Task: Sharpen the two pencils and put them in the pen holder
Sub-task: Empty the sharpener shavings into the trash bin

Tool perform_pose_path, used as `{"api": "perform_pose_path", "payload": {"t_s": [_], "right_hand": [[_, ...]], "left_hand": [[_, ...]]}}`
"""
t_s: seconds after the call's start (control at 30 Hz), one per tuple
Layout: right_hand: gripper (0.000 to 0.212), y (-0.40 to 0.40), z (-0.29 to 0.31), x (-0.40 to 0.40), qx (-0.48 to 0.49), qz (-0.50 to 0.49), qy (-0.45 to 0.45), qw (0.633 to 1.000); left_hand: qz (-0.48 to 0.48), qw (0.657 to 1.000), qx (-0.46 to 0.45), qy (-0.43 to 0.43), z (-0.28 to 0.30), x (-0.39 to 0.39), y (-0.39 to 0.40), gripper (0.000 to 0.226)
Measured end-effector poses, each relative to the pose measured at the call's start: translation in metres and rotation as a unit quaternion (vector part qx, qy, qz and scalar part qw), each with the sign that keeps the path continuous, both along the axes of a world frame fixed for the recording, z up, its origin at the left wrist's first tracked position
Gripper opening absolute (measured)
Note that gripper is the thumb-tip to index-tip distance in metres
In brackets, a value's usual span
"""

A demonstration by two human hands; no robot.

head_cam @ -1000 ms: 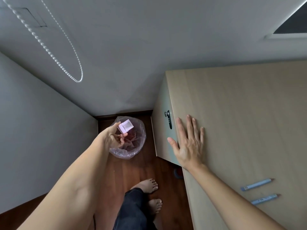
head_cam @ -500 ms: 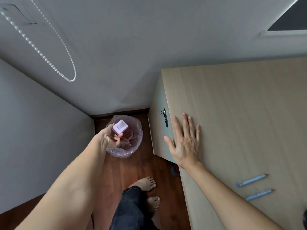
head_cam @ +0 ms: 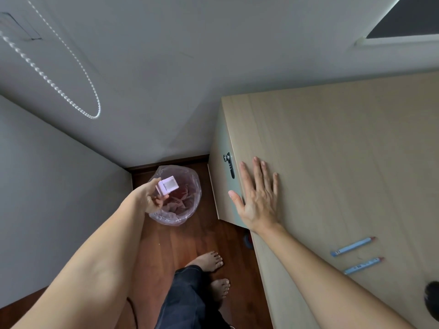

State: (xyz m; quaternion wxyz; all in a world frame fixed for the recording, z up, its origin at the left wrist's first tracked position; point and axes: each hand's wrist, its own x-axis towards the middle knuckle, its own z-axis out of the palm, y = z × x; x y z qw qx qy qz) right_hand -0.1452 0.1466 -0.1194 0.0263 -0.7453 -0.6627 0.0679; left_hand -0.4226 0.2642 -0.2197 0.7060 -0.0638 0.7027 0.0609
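- Pencils, both blue: one (head_cam: 353,246) is lying on the desk (head_cam: 332,150) near its right edge, the other (head_cam: 363,265) sitting just beside it, roughly parallel, tips pointing right.
- Left hand (head_cam: 150,198) is reaching out over the bin (head_cam: 177,194) on the floor, fingers pinching a small pink sharpener box (head_cam: 167,185), so it's hanging right above the bag.
- Right hand (head_cam: 259,198) is resting flat on the desk near the left edge, fingers straight and a bit spread, thumb sticking out past the edge, well apart from the pencils.
- Bare feet (head_cam: 209,260) are standing on the wood floor (head_cam: 180,245).
- Something dark and round (head_cam: 432,298) is poking in at the right edge, can't tell what it is.
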Motion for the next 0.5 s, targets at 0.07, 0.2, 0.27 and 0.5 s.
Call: {"api": "perform_pose_path", "payload": {"t_s": [0.07, 0.2, 0.27, 0.5], "right_hand": [[0.076, 0.0, 0.002, 0.0, -0.015, 0.004, -0.001, 1.0], [0.082, 0.004, 0.015, 0.005, -0.084, 0.029, 0.038, 0.995], [0.081, 0.004, 0.029, 0.013, -0.121, 0.031, 0.103, 0.987], [0.074, -0.098, 0.1, 0.059, -0.061, -0.069, 0.259, 0.962]], "left_hand": [[0.007, 1.0, 0.002, 0.001, 0.001, -0.003, -0.007, 0.044], [-0.145, 0.983, 0.065, 0.088, 0.026, 0.001, -0.022, 0.038], [-0.24, 0.94, 0.179, 0.164, 0.044, 0.012, -0.027, 0.046], [-0.369, 0.68, 0.609, 0.173, 0.131, 0.054, -0.064, 0.037]]}}
